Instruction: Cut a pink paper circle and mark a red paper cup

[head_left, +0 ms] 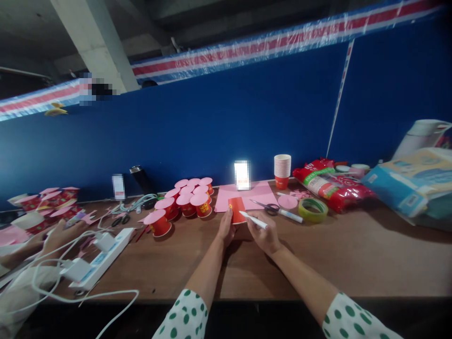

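Note:
Near the middle of the table, my left hand (pixel 226 228) is closed around a red paper cup (pixel 236 210), tilted with its side towards me. My right hand (pixel 264 232) grips a white marker pen (pixel 257 221), its tip at or close to the cup's right side; contact is unclear. Behind the cup lies a pink paper sheet (pixel 222 195). Scissors (pixel 271 208), a pink paper disc (pixel 287 201) and another white marker (pixel 290 216) lie to the right. Left of my hands stand several red cups topped with pink discs (pixel 165 203).
A tape roll (pixel 312 217), stacked paper cups (pixel 282 168) and a red plastic package (pixel 335 186) are to the right. At left are a power strip (pixel 106 261) with loose white cables and a co-worker's hands (pixel 58 235). A lit phone (pixel 242 175) stands behind the cup.

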A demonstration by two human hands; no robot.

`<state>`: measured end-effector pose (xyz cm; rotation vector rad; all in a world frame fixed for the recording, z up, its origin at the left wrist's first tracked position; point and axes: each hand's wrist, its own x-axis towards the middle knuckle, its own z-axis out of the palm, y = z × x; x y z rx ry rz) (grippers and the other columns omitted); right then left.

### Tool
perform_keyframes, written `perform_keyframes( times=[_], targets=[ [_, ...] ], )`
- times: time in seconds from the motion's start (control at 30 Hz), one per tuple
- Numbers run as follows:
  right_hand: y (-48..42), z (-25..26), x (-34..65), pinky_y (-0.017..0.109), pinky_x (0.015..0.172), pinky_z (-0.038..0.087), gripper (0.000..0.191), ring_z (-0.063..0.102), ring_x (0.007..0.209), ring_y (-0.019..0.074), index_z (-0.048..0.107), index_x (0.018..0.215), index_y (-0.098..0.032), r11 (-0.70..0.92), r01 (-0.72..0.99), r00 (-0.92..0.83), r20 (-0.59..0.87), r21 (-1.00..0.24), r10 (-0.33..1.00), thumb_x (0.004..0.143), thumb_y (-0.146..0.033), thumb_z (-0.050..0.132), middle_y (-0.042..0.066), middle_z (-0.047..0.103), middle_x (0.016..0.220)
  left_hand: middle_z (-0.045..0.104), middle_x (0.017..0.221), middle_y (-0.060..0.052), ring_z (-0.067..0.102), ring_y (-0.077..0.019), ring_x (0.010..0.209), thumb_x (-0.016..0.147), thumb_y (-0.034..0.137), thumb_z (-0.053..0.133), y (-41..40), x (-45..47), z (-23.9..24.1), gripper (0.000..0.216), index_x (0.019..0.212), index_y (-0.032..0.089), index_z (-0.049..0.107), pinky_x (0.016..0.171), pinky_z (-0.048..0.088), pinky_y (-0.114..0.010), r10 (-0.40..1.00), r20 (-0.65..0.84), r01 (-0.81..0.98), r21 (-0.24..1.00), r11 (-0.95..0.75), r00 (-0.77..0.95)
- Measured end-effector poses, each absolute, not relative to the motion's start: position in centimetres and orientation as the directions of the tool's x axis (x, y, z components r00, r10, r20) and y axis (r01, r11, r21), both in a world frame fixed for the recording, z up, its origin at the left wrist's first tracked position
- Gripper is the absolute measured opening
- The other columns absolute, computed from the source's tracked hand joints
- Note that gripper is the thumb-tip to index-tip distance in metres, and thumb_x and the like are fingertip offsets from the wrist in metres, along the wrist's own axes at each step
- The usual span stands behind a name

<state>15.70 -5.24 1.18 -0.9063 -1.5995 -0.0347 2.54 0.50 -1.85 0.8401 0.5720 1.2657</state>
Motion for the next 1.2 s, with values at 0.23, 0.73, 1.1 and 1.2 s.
perform_keyframes(
  times=[0.23,0.73,1.1,1.2],
  targets=[
    [-5.16,1.06,15.72,0.028,0.066,0.051,0.015,0.063,0.071,0.016,0.061,0.088,-0.019,0.681,0.567,0.045,0.843,-0.463,0.536,0.086,-0.026,0.048,0.005,0.067,0.078,0.066,0.094,-0.012,0.063,-0.0238,0.086,0.074,0.051,0.057,0.4,2.58,-1.74,0.048,0.101,0.012,0.06,0.084,0.045,-0.041,0.971,0.088,-0.573,0.818,0.058,0.224],
    [-4.91,0.85,15.63,0.028,0.069,0.049,0.014,0.062,0.073,0.0167,0.06,0.088,-0.019,0.678,0.559,0.028,0.828,-0.478,0.56,0.086,-0.023,0.047,0.006,0.066,0.079,0.066,0.093,-0.01,0.062,-0.0212,0.084,0.072,0.047,0.061,0.73,2.59,-2.07,0.046,0.101,0.012,0.059,0.082,0.046,-0.037,0.975,0.108,-0.591,0.806,0.03,0.197],
    [-4.75,0.96,15.89,0.026,0.066,0.047,0.012,0.06,0.069,0.0146,0.06,0.087,-0.018,0.659,0.56,0.078,0.824,-0.502,0.561,0.085,-0.021,0.049,0.004,0.065,0.077,0.068,0.093,-0.009,0.063,-0.0214,0.084,0.075,0.043,0.059,0.16,2.67,-1.3,0.038,0.097,0.012,0.061,0.083,0.046,-0.036,0.978,0.073,-0.61,0.79,0.064,0.197],
    [-4.72,0.97,15.93,0.025,0.066,0.047,0.011,0.06,0.069,0.0145,0.06,0.086,-0.017,0.662,0.561,0.082,0.829,-0.498,0.554,0.085,-0.021,0.049,0.004,0.064,0.077,0.068,0.094,-0.008,0.063,-0.0208,0.084,0.077,0.04,0.059,0.04,2.72,-1.14,0.034,0.097,0.013,0.062,0.083,0.047,-0.035,0.978,0.08,-0.625,0.778,0.06,0.194]
  ],
)
